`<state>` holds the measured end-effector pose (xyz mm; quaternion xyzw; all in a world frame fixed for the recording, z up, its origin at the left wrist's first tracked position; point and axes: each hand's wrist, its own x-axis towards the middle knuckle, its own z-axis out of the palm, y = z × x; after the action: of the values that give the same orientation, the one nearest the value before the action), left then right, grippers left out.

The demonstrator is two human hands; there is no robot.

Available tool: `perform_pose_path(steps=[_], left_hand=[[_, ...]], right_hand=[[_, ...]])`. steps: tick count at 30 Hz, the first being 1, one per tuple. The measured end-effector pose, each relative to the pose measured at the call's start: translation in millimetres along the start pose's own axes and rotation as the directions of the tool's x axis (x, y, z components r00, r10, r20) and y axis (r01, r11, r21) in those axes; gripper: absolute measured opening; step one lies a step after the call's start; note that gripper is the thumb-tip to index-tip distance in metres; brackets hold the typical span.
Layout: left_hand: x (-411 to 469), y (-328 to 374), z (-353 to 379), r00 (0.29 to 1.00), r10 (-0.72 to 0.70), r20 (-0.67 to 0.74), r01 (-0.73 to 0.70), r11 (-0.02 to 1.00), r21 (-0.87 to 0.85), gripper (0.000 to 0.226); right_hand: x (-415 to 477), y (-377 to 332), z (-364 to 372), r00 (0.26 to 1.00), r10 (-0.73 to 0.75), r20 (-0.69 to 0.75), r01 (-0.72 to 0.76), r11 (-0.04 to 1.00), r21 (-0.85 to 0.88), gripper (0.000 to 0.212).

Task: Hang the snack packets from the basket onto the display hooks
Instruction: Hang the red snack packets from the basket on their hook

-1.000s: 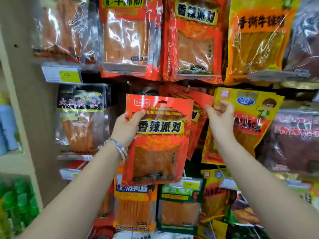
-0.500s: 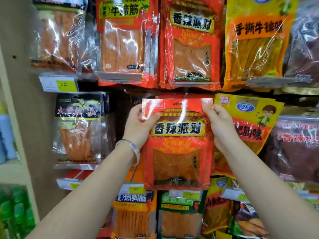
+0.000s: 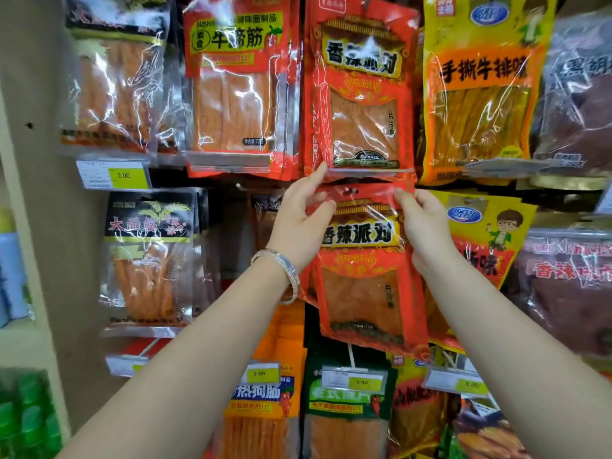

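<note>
Over the last second the red snack packet [image 3: 361,286] had moved from low and left of the column, where the left hand [image 3: 298,223] alone held it, to the right and upward, and the right hand [image 3: 427,233] had left the hanging packets behind and taken the packet's other top corner. At this moment its header sat just under the bottom edge of the matching red packet [image 3: 361,94] in the row above. It covered the same-kind packets already hanging there and lay beside the yellow cartoon packet [image 3: 490,233]. This suggested the hang hole was being lined up with the display hook. A pale spot near the middle of the header might have been the hook tip, but it was too small to tell whether the hook had entered the hole. The packet was therefore probably not yet hung and was carried by the hands. The left hand, with a silver bracelet [image 3: 281,270] at the wrist, pinched the top left corner between thumb and curled fingers, while its index finger reached straight up to the lower corner of the packet above. The right hand pinched the top right corner between thumb and fingertips. The basket was out of sight.
</note>
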<state>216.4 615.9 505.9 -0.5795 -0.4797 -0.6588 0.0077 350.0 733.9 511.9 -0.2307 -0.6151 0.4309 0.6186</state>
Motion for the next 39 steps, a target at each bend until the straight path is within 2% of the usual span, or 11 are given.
perform_pose_path(steps=[2,5,7,10,12,15,18,21,26,32,39], left_hand=[[-2,-1,3,1.000,-0.008,-0.010,0.008,1.000,-0.022,0.055],[-5,-5,4,1.000,0.014,-0.005,-0.014,0.999,-0.040,0.058],[-9,-10,4,0.999,0.031,-0.007,-0.031,0.998,-0.051,0.057],[-22,-30,3,0.997,0.009,-0.080,-0.012,0.999,-0.042,0.046],[-31,-50,1,0.995,-0.038,-0.097,0.039,0.999,0.007,0.041],[-44,-80,-3,0.997,-0.032,-0.073,0.043,0.987,0.156,0.045],[-50,-106,0,0.999,-0.029,-0.043,0.040,0.963,0.268,0.050],[-50,-127,8,0.992,-0.126,-0.017,0.125,0.949,0.288,0.045],[-42,-150,20,0.970,-0.241,0.019,0.225,0.931,0.289,0.041],[-23,-170,30,0.904,-0.423,0.068,0.368,0.847,0.382,0.060],[-9,-179,35,0.833,-0.551,0.051,0.460,0.740,0.491,0.071]], right_hand=[[3,4,0,0.999,0.040,-0.025,-0.040,0.999,0.007,0.035],[4,12,-2,0.998,0.035,-0.046,-0.037,0.998,-0.059,0.031],[3,20,-6,0.998,-0.021,-0.054,0.013,0.989,-0.147,0.036],[-2,31,-12,0.990,-0.118,-0.078,0.093,0.959,-0.267,0.018],[-9,39,-18,0.969,-0.223,-0.109,0.171,0.918,-0.357,0.033],[-27,49,-26,0.840,-0.541,-0.030,0.418,0.683,-0.598,0.041],[-44,65,-26,0.709,-0.637,0.303,0.616,0.351,-0.705,0.037],[-54,87,-22,0.654,-0.548,0.522,0.703,0.185,-0.687,0.044],[-43,106,-18,0.712,-0.369,0.598,0.669,0.099,-0.736,0.055],[-3,123,1,0.802,-0.006,0.597,0.595,0.089,-0.799,0.070],[15,132,22,0.810,0.158,0.565,0.545,0.153,-0.824,0.066]])
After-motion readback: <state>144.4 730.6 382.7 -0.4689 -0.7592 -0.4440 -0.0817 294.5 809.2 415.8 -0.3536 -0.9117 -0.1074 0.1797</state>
